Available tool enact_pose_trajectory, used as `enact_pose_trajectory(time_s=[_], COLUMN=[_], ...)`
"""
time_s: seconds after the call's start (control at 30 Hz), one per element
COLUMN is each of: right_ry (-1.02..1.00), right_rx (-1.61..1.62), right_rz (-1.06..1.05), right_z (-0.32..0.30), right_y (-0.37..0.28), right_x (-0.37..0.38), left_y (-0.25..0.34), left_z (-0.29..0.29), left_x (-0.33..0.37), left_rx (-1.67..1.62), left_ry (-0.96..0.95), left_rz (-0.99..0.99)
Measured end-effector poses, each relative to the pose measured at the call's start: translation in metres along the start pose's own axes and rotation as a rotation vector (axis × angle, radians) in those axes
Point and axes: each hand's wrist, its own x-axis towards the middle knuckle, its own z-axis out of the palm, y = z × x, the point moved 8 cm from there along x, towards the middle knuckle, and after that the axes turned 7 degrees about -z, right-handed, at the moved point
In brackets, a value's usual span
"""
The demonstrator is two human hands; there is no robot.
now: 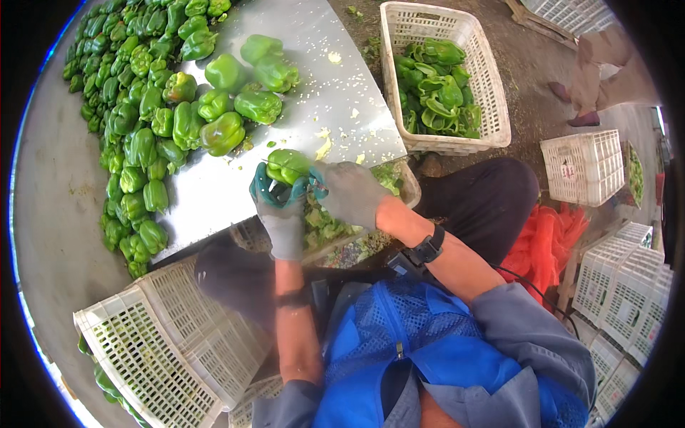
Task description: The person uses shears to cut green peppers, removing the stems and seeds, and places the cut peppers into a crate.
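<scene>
My left hand (282, 214), in a grey glove with teal fingers, grips a green bell pepper (288, 165) just past the near edge of the metal table (335, 93). Beside the pepper, my right hand (349, 191) is closed in a matching glove, its fingertips close to the pepper's right side. Whatever those fingers hold is hidden. Under both hands is a container (412, 187) of green pepper scraps. Several whole bell peppers (222, 133) lie on the metal just beyond my left hand, and pale seeds and bits of core are scattered to their right.
A large heap of green peppers (135, 135) covers the left side. Beyond my right knee stands a white crate (492, 107) of opened pepper pieces. Empty-looking white crates (143, 349) sit at lower left, more (617, 282) at right. Red netting (546, 242) lies by my leg; another person's legs (614, 71) show far right.
</scene>
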Motion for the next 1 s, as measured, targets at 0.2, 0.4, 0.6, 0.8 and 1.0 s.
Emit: enact_pose_trajectory(time_s=[0.2,0.4,0.6,0.8,1.0], right_ry=[-0.274,-0.209,-0.255,-0.312,-0.312], right_rx=[-0.218,-0.036,-0.012,0.655,0.976], right_rz=[0.146,0.226,0.224,0.373,0.595], right_z=[0.028,0.035,0.039,0.029,0.027], right_y=[0.004,0.003,0.0,0.001,0.036], right_x=[0.009,0.014,0.002,0.002,0.007], left_y=[-0.003,-0.014,-0.017,-0.012,-0.037], left_z=[-0.002,-0.006,0.012,0.008,-0.012], left_x=[-0.001,-0.001,0.004,-0.008,-0.008], left_rx=[0.053,-0.285,-0.45,-0.575,-0.589], left_ry=[0.018,0.053,0.176,0.166,0.075], left_rz=[0.006,-0.106,-0.409,-0.35,-0.328])
